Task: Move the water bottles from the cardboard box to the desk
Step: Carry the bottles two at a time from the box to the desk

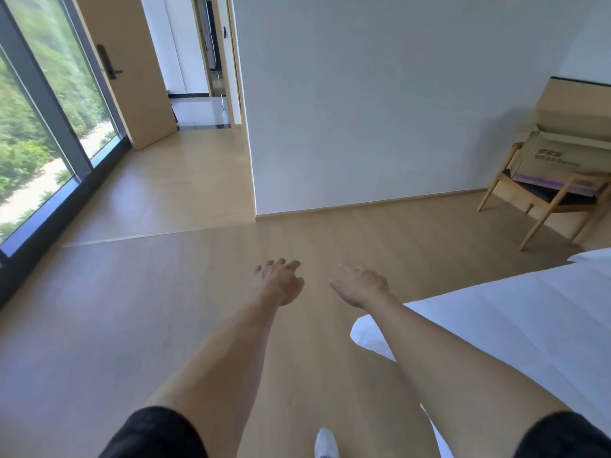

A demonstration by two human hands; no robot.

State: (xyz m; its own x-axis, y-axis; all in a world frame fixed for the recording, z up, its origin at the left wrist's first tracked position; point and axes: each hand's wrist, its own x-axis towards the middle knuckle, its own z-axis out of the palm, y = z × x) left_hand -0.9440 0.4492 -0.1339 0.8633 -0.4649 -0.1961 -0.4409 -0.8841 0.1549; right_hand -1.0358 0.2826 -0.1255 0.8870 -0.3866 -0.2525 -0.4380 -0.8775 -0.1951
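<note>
A brown cardboard box (558,153) with its flaps up rests on a wooden chair (542,200) at the far right, against the wall. Its inside is hidden, so no water bottles show. The desk is out of view. My left hand (277,282) and my right hand (362,285) stretch forward over the wooden floor, side by side, far from the box. Both hold nothing, with fingers relaxed.
A bed with white sheets (515,325) fills the lower right. A grey wall (380,110) stands ahead, with a hallway and an open wooden door (129,71) to its left. Tall windows (36,127) line the left side. My white shoe (325,442) shows at the bottom.
</note>
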